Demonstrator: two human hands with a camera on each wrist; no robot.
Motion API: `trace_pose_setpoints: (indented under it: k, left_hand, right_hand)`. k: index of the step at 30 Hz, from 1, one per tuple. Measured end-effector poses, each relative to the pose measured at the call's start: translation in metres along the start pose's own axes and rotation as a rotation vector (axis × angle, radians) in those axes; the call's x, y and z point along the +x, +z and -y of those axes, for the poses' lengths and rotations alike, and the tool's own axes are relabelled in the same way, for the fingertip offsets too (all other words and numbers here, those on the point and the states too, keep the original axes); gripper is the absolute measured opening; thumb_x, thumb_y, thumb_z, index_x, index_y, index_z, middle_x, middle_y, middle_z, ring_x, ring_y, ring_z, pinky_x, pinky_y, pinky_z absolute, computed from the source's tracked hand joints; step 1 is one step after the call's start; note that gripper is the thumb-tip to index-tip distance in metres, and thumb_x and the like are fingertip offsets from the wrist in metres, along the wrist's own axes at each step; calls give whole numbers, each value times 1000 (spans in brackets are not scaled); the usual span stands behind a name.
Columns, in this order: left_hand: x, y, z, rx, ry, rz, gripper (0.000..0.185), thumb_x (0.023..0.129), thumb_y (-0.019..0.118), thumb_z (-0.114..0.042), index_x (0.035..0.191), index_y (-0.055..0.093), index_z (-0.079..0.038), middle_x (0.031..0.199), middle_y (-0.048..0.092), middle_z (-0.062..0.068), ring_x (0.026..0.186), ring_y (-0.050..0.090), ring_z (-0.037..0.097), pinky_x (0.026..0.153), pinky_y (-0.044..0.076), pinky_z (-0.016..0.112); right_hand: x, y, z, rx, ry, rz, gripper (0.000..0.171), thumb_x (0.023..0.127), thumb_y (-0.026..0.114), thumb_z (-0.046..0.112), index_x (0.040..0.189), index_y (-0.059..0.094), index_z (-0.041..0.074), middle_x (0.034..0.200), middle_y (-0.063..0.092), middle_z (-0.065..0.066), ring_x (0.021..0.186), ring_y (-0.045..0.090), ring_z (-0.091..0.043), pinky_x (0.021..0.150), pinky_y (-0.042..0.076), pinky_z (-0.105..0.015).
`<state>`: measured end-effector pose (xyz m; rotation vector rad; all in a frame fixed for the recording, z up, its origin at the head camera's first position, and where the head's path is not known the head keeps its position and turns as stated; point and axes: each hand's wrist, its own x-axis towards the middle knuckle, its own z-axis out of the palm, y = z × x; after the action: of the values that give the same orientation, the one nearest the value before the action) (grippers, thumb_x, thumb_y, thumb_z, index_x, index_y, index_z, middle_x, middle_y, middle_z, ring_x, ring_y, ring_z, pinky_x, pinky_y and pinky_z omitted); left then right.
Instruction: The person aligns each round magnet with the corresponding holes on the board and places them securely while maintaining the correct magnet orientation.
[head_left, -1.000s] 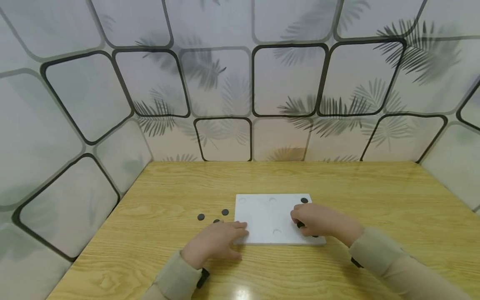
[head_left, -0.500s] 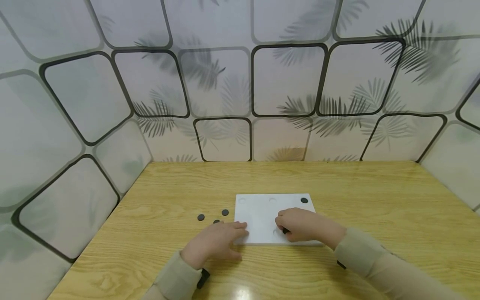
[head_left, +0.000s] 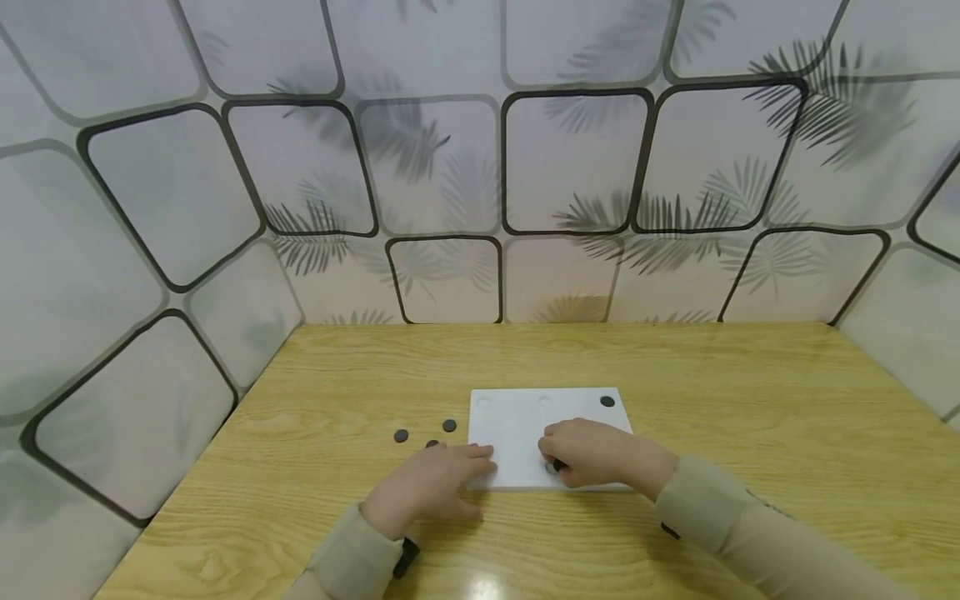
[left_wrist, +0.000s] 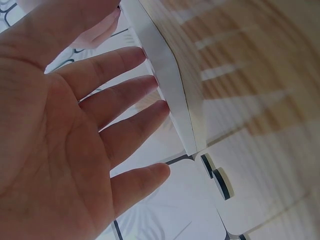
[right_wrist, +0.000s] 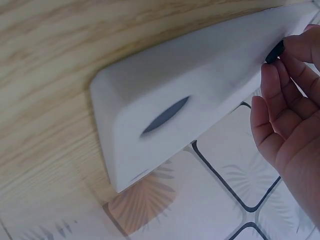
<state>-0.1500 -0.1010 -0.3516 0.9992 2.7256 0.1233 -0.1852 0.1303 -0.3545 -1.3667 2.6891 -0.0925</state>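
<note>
A white board (head_left: 510, 425) with shallow round recesses lies on the table. My right hand (head_left: 596, 452) pinches a black disc (right_wrist: 274, 52) between thumb and fingers, right at the middle recess (head_left: 551, 468) of the board's near edge. One disc (head_left: 607, 402) sits in the far right recess. Another disc (right_wrist: 166, 116) lies in the near right one, hidden by my right arm in the head view. With fingers straight and spread, my left hand (head_left: 431, 483) rests its fingertips on the board's left edge; its palm (left_wrist: 55, 150) holds nothing.
Left of the board, loose black discs lie on the wooden table (head_left: 337, 500): one (head_left: 401, 436) farthest left, one (head_left: 449, 425) nearer the board, and one (head_left: 432, 444) partly behind my left hand. A patterned wall (head_left: 450, 192) stands behind the table.
My right hand has moved left across the board with the disc, from the near right corner to the middle recess. The left hand has stayed in place.
</note>
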Motion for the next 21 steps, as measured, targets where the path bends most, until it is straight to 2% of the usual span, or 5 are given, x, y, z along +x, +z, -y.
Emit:
trace_pose_setpoints:
  k: [21]
  left_hand:
    - [3,2,1,16,1,-1,55,76,67,-37,125,51,-18,134,40,-3,120,40,15,97,34,33]
  right_hand:
    - [1,1,-5,23,30,2,15,73,61,1,71,53,14,65,39,9,56,36,-7,52,34,-20]
